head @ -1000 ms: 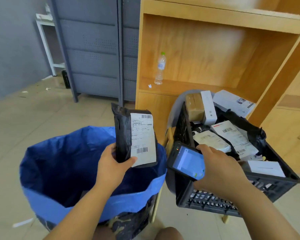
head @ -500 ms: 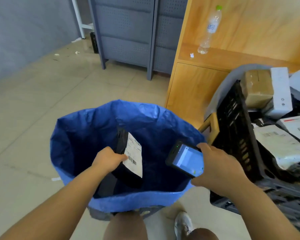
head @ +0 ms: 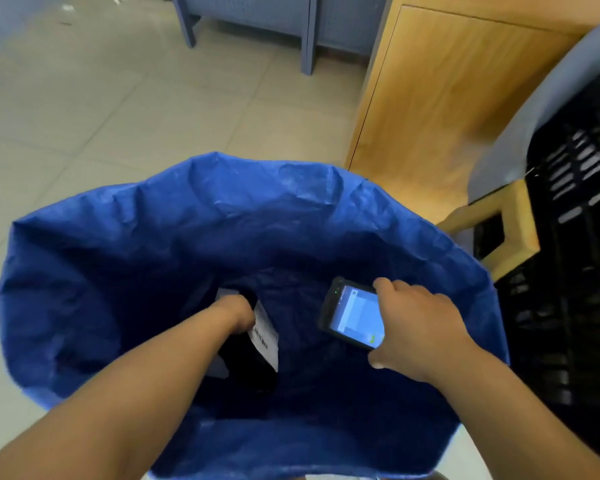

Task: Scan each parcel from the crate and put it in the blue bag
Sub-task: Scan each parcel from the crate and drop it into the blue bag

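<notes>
parcel (head: 262, 344) in left hand (head: 234, 315) | inside blue bag (head: 187, 216) | right hand (head: 420, 329): scanner (head: 355, 317)

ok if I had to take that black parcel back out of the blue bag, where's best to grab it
Probably by its upper end, reaching straight down from above. The black parcel stands roughly on end deep inside the blue bag, so only its top is within reach; the left hand grips it there. Pinch across the flat faces, beside the white label.
</notes>
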Action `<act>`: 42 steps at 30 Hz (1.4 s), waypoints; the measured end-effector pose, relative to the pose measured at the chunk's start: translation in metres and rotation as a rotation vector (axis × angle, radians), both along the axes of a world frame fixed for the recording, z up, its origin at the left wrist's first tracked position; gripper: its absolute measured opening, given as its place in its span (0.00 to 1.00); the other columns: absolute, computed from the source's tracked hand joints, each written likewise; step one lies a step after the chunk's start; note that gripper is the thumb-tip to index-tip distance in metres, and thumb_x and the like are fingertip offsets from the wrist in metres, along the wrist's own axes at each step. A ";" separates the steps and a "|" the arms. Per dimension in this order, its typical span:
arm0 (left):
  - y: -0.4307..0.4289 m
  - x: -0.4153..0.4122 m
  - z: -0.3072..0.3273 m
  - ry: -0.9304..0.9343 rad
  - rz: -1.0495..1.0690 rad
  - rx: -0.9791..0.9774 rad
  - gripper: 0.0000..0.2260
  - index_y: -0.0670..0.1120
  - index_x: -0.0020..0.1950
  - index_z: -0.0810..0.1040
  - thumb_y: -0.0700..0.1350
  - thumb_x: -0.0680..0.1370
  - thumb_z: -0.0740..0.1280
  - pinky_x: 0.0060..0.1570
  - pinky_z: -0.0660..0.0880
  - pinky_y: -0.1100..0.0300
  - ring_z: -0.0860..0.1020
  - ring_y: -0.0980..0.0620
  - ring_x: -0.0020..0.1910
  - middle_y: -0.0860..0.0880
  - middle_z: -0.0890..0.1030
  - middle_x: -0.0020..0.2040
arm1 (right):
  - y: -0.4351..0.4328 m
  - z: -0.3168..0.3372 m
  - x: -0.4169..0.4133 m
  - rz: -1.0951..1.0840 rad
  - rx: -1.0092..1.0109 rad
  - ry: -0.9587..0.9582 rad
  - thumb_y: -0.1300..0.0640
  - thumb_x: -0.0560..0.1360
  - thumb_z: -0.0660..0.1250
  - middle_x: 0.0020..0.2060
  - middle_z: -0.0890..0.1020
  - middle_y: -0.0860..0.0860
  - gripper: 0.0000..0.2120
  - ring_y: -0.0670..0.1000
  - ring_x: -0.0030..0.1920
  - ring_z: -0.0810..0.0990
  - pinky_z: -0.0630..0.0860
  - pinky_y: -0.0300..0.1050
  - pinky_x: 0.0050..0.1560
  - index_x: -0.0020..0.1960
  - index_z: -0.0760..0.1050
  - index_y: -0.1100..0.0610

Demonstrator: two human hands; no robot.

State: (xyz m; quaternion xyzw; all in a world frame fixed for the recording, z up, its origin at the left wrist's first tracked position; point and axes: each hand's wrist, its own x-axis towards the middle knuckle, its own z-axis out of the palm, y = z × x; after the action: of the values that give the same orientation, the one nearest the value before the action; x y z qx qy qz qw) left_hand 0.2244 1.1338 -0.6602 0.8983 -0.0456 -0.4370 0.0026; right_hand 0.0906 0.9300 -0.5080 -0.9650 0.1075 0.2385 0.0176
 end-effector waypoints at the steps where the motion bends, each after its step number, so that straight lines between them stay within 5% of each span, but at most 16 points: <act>1: -0.005 0.002 -0.009 0.008 0.016 -0.008 0.17 0.41 0.67 0.74 0.44 0.80 0.60 0.60 0.70 0.58 0.74 0.45 0.64 0.42 0.76 0.66 | -0.002 -0.005 0.003 -0.003 0.000 0.013 0.43 0.60 0.74 0.43 0.68 0.46 0.29 0.51 0.43 0.68 0.65 0.46 0.41 0.50 0.59 0.50; 8: -0.014 0.004 -0.070 -0.023 0.154 -0.055 0.13 0.41 0.62 0.76 0.42 0.80 0.61 0.50 0.71 0.60 0.77 0.44 0.59 0.42 0.78 0.62 | -0.019 -0.036 0.013 -0.027 0.022 0.077 0.43 0.61 0.73 0.43 0.68 0.46 0.29 0.50 0.43 0.68 0.65 0.46 0.42 0.53 0.60 0.49; 13: -0.014 0.007 -0.091 -0.027 0.375 -0.131 0.16 0.39 0.68 0.70 0.40 0.81 0.59 0.51 0.71 0.56 0.75 0.42 0.60 0.39 0.75 0.64 | -0.027 -0.052 0.015 -0.039 0.034 0.102 0.40 0.61 0.73 0.45 0.68 0.45 0.33 0.49 0.43 0.67 0.65 0.45 0.42 0.57 0.60 0.49; 17: -0.010 0.006 -0.091 0.072 0.288 -0.059 0.14 0.40 0.66 0.71 0.41 0.81 0.59 0.59 0.70 0.55 0.74 0.44 0.59 0.41 0.74 0.64 | -0.030 -0.055 0.014 -0.047 0.047 0.102 0.39 0.60 0.73 0.44 0.66 0.45 0.33 0.48 0.43 0.67 0.65 0.45 0.42 0.57 0.61 0.48; 20: -0.004 0.003 -0.082 0.129 0.152 -0.003 0.12 0.43 0.63 0.73 0.45 0.81 0.60 0.54 0.72 0.56 0.74 0.47 0.53 0.43 0.76 0.59 | -0.030 -0.050 0.013 -0.056 0.046 0.092 0.40 0.60 0.73 0.43 0.67 0.45 0.31 0.49 0.43 0.67 0.65 0.45 0.41 0.55 0.61 0.49; 28: -0.001 -0.008 -0.018 -0.011 -0.153 -0.025 0.11 0.47 0.57 0.75 0.52 0.79 0.62 0.44 0.73 0.58 0.74 0.50 0.47 0.47 0.77 0.53 | -0.027 -0.005 -0.005 -0.084 0.010 -0.031 0.42 0.59 0.74 0.51 0.73 0.48 0.35 0.53 0.50 0.73 0.65 0.47 0.42 0.60 0.62 0.51; 42: -0.047 -0.094 0.155 -0.284 -0.142 -0.626 0.09 0.53 0.49 0.77 0.56 0.76 0.68 0.50 0.75 0.57 0.78 0.55 0.48 0.54 0.80 0.49 | -0.041 0.126 -0.131 -0.296 -0.028 -0.412 0.40 0.57 0.72 0.47 0.73 0.47 0.37 0.54 0.47 0.74 0.67 0.46 0.39 0.61 0.63 0.52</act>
State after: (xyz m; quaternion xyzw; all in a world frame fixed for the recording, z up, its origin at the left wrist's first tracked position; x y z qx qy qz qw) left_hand 0.1307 1.0869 -0.5052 0.9003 -0.2397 -0.2717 0.2411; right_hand -0.0403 0.8891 -0.3821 -0.9671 0.2452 0.0303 0.0606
